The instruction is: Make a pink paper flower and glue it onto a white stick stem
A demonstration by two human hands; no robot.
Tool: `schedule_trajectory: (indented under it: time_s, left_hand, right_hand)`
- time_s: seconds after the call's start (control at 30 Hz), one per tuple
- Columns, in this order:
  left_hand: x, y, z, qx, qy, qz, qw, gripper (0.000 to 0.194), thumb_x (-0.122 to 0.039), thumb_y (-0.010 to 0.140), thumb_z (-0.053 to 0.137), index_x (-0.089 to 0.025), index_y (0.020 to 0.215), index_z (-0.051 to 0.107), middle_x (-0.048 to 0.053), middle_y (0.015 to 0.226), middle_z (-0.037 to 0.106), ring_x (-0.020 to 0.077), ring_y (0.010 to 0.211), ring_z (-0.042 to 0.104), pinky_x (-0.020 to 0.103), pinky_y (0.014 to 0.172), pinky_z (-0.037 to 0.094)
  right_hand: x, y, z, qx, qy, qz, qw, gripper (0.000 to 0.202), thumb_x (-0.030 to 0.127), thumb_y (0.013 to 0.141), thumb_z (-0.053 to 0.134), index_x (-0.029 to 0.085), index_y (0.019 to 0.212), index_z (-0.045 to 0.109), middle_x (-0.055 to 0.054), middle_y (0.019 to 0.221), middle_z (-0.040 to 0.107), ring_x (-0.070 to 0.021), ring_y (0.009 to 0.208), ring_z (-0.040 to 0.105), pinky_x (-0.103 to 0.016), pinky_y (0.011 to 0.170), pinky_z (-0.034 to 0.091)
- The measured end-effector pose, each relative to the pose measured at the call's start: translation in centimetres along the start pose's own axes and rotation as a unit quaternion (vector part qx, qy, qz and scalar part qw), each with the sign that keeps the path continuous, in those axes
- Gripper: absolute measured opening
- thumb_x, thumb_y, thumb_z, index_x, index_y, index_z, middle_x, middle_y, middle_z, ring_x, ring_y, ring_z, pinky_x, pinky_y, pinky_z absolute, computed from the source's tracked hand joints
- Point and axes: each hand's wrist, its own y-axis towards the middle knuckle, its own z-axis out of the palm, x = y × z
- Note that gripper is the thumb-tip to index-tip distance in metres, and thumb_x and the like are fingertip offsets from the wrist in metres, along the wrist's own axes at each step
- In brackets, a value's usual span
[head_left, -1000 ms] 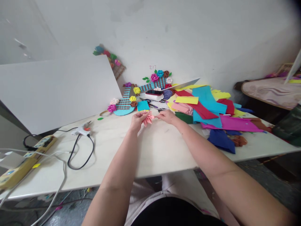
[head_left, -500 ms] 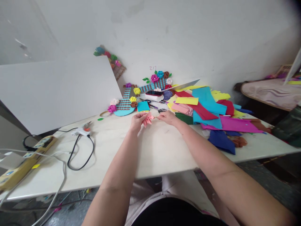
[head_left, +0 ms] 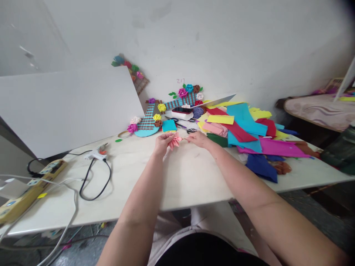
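Note:
A pink paper flower (head_left: 174,141) with pointed petals is pinched in my left hand (head_left: 162,144), a little above the white table (head_left: 188,177). From the right, my right hand (head_left: 199,139) grips a thin stick (head_left: 183,139) whose tip reaches the flower's petals. Its exact kind is too small to make out. Just behind my hands lies a stack of blue and yellow paper squares (head_left: 169,126). Scissors (head_left: 191,130) lie partly hidden behind my right hand.
A glue gun (head_left: 97,153) with a looping cord and a power strip (head_left: 33,190) are at the left. Coloured crepe paper (head_left: 244,122) is heaped at the right. Flower-trimmed blue pieces (head_left: 146,123), a phone (head_left: 182,110) and a white board (head_left: 72,111) stand along the back.
Hardly anything differs. Both hands keep their places at the flower, with only a very slight shift of the right fingers and of the view.

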Motion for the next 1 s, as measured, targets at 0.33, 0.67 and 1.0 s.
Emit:
schedule_trajectory:
  time_s: [0.33, 0.67, 1.0]
  left_hand:
    - [-0.1, 0.1, 0.0, -0.024, -0.005, 0.010, 1.000, 0.040, -0.038, 0.055, 0.084, -0.009, 0.078, 0.068, 0.004, 0.061, 0.066, 0.0095, 0.044, 0.056, 0.020, 0.041, 0.037]
    - [-0.1, 0.0, -0.1, -0.006, 0.008, 0.003, 1.000, 0.042, -0.041, 0.055, 0.083, -0.008, 0.078, 0.068, 0.005, 0.058, 0.065, 0.0108, 0.040, 0.053, 0.022, 0.037, 0.035]
    - [0.0, 0.2, -0.1, -0.027, -0.008, 0.006, 1.000, 0.039, -0.037, 0.054, 0.084, -0.009, 0.077, 0.068, 0.004, 0.063, 0.067, 0.0102, 0.046, 0.056, 0.021, 0.043, 0.038]
  right_hand:
    - [0.1, 0.1, 0.1, -0.054, -0.055, 0.003, 0.997, 0.033, 0.044, 0.080, 0.060, 0.016, 0.062, 0.065, -0.002, 0.064, 0.062, -0.0122, 0.062, 0.050, -0.023, 0.055, 0.026]
    - [0.1, 0.0, -0.4, -0.017, -0.032, 0.004, 0.999, 0.034, 0.042, 0.081, 0.059, 0.016, 0.061, 0.066, 0.000, 0.057, 0.057, -0.0105, 0.056, 0.044, -0.024, 0.053, 0.026]
    - [0.3, -0.4, -1.0, 0.020, -0.006, 0.018, 1.000, 0.036, 0.040, 0.085, 0.053, 0.016, 0.062, 0.066, 0.001, 0.050, 0.052, -0.0104, 0.052, 0.044, -0.023, 0.054, 0.029]
